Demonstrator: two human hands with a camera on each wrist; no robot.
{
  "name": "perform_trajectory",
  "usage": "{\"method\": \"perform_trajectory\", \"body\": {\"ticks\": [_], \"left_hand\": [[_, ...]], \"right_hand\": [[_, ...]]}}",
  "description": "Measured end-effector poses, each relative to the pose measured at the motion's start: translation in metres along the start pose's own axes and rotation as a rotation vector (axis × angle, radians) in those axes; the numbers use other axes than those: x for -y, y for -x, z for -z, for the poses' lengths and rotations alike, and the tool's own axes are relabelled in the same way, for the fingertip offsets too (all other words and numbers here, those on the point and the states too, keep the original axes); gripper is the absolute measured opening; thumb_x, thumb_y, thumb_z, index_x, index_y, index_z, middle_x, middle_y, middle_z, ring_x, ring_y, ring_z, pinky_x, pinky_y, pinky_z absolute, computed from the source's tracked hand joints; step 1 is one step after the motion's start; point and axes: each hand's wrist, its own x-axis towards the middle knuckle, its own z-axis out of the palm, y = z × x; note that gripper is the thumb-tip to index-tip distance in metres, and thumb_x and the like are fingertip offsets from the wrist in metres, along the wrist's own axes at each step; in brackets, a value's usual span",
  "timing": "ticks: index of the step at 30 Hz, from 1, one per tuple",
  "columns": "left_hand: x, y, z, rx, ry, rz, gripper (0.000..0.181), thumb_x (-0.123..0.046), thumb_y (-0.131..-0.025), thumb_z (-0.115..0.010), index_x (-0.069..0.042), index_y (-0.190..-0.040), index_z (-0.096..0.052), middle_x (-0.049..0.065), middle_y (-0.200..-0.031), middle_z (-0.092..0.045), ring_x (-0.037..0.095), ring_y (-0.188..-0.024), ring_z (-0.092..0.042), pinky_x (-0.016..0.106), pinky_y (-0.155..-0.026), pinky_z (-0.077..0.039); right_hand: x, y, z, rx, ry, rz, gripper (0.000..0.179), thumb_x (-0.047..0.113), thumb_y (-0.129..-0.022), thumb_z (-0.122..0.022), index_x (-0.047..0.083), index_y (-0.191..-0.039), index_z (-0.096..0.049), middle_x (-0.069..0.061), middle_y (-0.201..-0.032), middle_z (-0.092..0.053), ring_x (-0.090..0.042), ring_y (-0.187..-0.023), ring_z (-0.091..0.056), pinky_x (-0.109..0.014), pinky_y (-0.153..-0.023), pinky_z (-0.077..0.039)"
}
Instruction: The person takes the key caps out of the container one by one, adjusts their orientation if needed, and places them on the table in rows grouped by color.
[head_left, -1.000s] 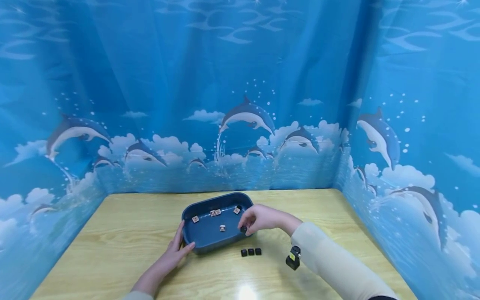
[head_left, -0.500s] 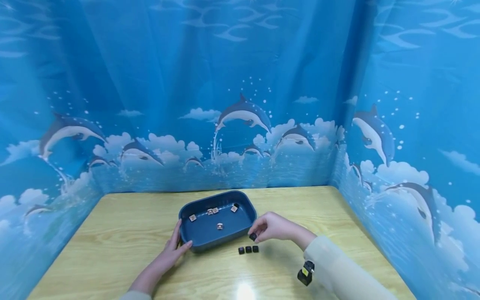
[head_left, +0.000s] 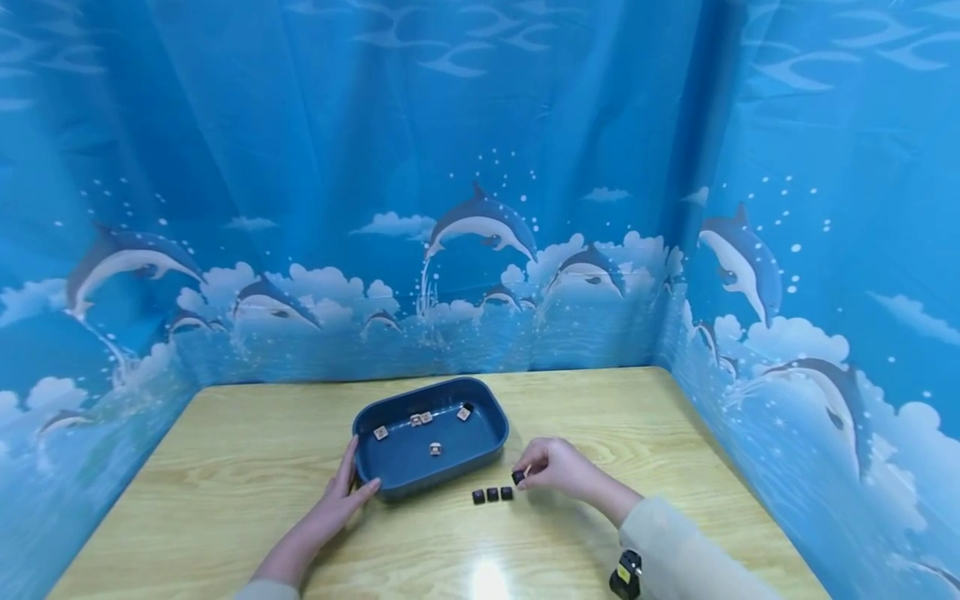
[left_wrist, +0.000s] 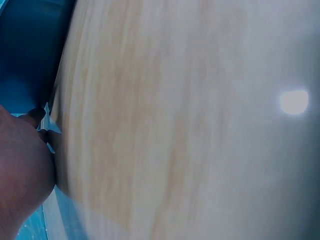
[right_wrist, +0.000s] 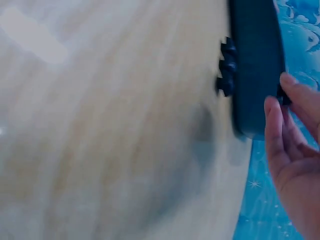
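Note:
Small black cube-like caps, which look like keyboard keycaps, are the things being handled. One keycap (head_left: 518, 477) is pinched between the thumb and fingers of my right hand (head_left: 562, 471), a little above the table and right of a short row of black keycaps (head_left: 492, 494). The right wrist view shows the same pinch, the held keycap (right_wrist: 285, 97) mostly hidden by the fingertips. At the near-left corner of a dark blue tray (head_left: 420, 483), my left hand (head_left: 337, 502) lies against it with thumb and fingers spread and fairly straight. Inside the tray sit several small pale-faced pieces (head_left: 435, 449).
The tray stands on a light wood-grain table (head_left: 225, 475). Blue curtains (head_left: 360, 208) with dolphins close off the back and sides. A small black camera (head_left: 626, 573) hangs at the right sleeve. Light glares on the table's front.
My right hand has moved from over the tray's near-right edge outward and down to the table, right of the row, still pinching the keycap. The left hand keeps its place at the tray.

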Motion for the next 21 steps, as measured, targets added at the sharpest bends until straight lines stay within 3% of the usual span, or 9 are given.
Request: {"method": "perform_trajectory", "body": {"ticks": [6,11,21], "left_hand": [[0.0,0.001,0.0,0.008,0.001,0.005,0.088,-0.032,-0.099,-0.057,-0.017,-0.157,0.009,0.03,-0.154,-0.006,0.054,-0.139,0.01,0.07,-0.105,0.011],[0.0,0.001,0.001,0.007,0.0,0.004,0.088,-0.032,-0.099,-0.056,-0.016,-0.156,0.009,0.03,-0.154,-0.005,0.055,-0.138,0.011,0.07,-0.104,0.011],[-0.002,0.0,0.002,0.026,-0.012,0.027,0.089,-0.036,-0.1,-0.054,-0.018,-0.156,0.012,0.031,-0.155,-0.003,0.058,-0.136,0.014,0.072,-0.103,0.01]], "right_hand": [[-0.01,0.007,-0.011,-0.086,0.07,-0.094,0.021,0.005,-0.073,-0.083,0.004,-0.093,-0.077,0.005,-0.081,-0.064,-0.01,-0.072,-0.058,-0.024,-0.063,-0.051],[-0.015,0.009,-0.02,-0.104,0.08,-0.152,0.02,0.004,-0.071,-0.083,0.005,-0.09,-0.076,0.004,-0.082,-0.067,-0.012,-0.072,-0.057,-0.025,-0.063,-0.05],[-0.018,0.008,-0.03,-0.134,0.106,-0.188,0.02,0.006,-0.068,-0.086,0.008,-0.083,-0.073,0.005,-0.076,-0.066,-0.011,-0.07,-0.057,-0.026,-0.066,-0.05]]}}
